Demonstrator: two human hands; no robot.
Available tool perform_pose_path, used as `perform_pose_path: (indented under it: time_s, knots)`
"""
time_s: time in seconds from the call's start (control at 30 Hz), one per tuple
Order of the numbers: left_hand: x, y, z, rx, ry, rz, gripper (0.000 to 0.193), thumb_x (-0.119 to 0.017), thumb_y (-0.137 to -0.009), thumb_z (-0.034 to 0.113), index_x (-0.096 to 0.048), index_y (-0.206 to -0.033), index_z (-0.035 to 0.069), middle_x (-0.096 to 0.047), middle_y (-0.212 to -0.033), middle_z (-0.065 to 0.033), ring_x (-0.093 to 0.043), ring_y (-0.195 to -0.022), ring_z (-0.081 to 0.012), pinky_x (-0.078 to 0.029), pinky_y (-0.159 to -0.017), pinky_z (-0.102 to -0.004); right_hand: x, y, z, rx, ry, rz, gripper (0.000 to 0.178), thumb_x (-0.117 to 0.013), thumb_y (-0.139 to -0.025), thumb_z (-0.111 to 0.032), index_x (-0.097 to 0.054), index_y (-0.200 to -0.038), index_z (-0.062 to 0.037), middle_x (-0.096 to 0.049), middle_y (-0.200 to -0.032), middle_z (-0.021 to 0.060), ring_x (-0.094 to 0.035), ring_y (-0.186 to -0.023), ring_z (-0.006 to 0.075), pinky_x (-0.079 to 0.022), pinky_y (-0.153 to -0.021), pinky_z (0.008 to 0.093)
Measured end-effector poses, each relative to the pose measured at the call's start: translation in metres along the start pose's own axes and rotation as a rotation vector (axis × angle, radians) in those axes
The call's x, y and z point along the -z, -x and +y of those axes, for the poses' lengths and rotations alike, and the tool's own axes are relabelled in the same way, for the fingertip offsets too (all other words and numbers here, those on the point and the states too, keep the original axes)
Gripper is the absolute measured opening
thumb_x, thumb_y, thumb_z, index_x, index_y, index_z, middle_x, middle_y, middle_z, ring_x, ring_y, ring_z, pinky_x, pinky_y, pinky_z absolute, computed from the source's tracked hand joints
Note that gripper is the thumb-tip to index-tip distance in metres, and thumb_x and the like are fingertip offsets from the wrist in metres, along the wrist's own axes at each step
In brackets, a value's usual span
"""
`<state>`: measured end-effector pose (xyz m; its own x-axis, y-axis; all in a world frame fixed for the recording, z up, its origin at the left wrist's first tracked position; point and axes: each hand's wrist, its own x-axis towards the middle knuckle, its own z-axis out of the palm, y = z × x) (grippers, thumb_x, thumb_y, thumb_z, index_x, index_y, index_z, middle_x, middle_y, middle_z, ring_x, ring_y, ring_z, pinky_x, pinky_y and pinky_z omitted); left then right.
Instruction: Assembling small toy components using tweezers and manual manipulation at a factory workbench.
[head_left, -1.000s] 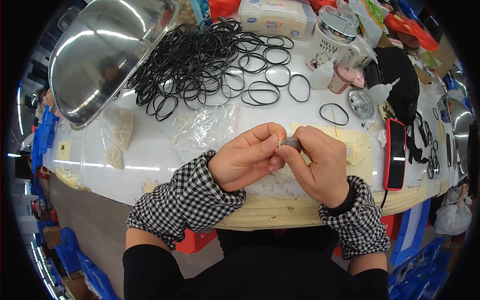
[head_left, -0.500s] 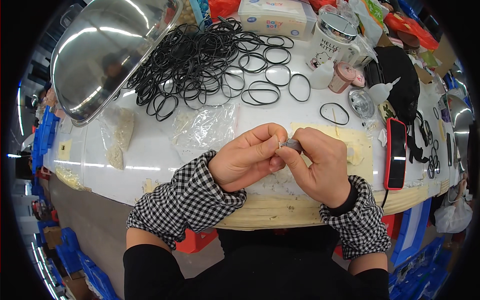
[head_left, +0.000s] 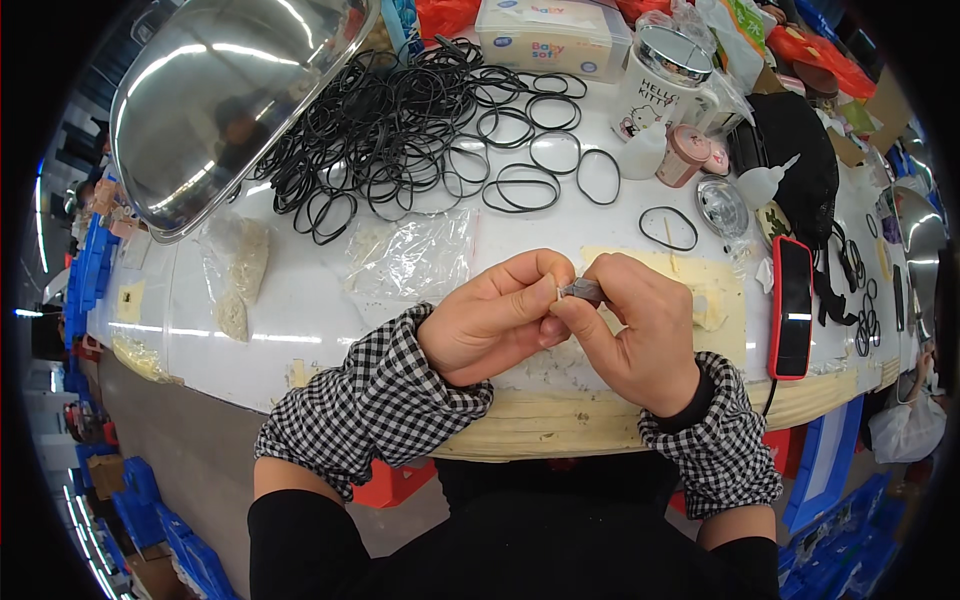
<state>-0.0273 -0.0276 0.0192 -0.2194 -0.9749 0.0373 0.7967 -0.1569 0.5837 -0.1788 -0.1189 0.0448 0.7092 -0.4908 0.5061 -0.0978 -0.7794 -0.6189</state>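
Over the near edge of the table, my two hands meet with their fingertips almost touching. Thumb and forefinger of my left hand (head_left: 505,315) are pinched on a tiny pale piece (head_left: 561,292), too small to name. Closed around a short grey tool with a narrow tip (head_left: 585,289), my right hand (head_left: 640,325) brings that tip against the pale piece. Most of the tool is hidden in the fingers. Beyond my hands lie a large pile of black rubber rings (head_left: 375,125) and a flat clear plastic bag (head_left: 412,252) with small pale bits.
A shiny metal dome (head_left: 225,100) leans at the far left, near a bag of pale granules (head_left: 236,275). To the right lie a red-edged phone (head_left: 791,308) with a cable, a round clear dish (head_left: 719,204), a white cup (head_left: 655,90) and a squeeze bottle (head_left: 765,182). Yellowish tape (head_left: 640,410) covers the table edge.
Both hands stay nearly in place, still pinching the pale piece and the tool. The fingertips have shifted only slightly. The view has moved a little.
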Motion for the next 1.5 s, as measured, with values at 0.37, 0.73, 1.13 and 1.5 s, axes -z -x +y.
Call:
perform_pose_path:
  time_s: [0.37, 0.73, 1.13, 1.5]
  knots:
    - [0.0, 0.0, 0.0, 0.001, 0.005, 0.008, 0.015, -0.054, -0.094, 0.023, -0.045, -0.09, 0.012, -0.05, -0.09, 0.0013, -0.044, -0.074, -0.0075, -0.039, -0.089, -0.0315, 0.001, -0.001, -0.001, 0.023, 0.024, 0.003, 0.026, -0.072, -0.078, -0.026, -0.057, -0.072, -0.0058, -0.051, -0.058, 0.0039, -0.051, -0.047, 0.0183, -0.036, -0.041, 0.0292]
    - [-0.006, 0.002, 0.003, -0.02, -0.04, 0.125, 0.015, -0.05, -0.096, 0.023, -0.047, -0.091, 0.009, -0.048, -0.086, 0.0018, -0.044, -0.075, -0.0078, -0.04, -0.08, -0.0255, 0.004, -0.001, 0.0, 0.007, 0.029, -0.047, 0.029, -0.072, -0.079, -0.028, -0.055, -0.07, -0.0067, -0.051, -0.058, 0.0028, -0.051, -0.047, 0.0173, -0.036, -0.041, 0.0287]
    - [-0.003, -0.003, 0.009, -0.279, -0.356, 0.618, 0.011, -0.054, -0.093, 0.014, -0.057, -0.091, 0.003, -0.062, -0.096, -0.0067, -0.056, -0.085, -0.0098, -0.045, -0.076, -0.0233, 0.003, 0.005, -0.006, -0.009, 0.21, -0.227, 0.025, -0.074, -0.073, -0.025, -0.055, -0.076, -0.0089, -0.053, -0.065, 0.0026, -0.056, -0.052, 0.021, -0.041, -0.045, 0.0311]
    - [0.014, -0.002, 0.018, -0.276, -0.195, 0.707, 0.018, -0.055, -0.09, 0.01, -0.053, -0.106, 0.001, -0.058, -0.094, -0.0036, -0.055, -0.086, -0.0099, -0.048, -0.077, -0.0235, -0.016, 0.015, -0.001, 0.087, 0.292, -0.448, 0.02, -0.069, -0.068, -0.011, -0.056, -0.084, -0.0086, -0.054, -0.076, 0.0052, -0.06, -0.06, 0.0244, -0.045, -0.05, 0.0344]
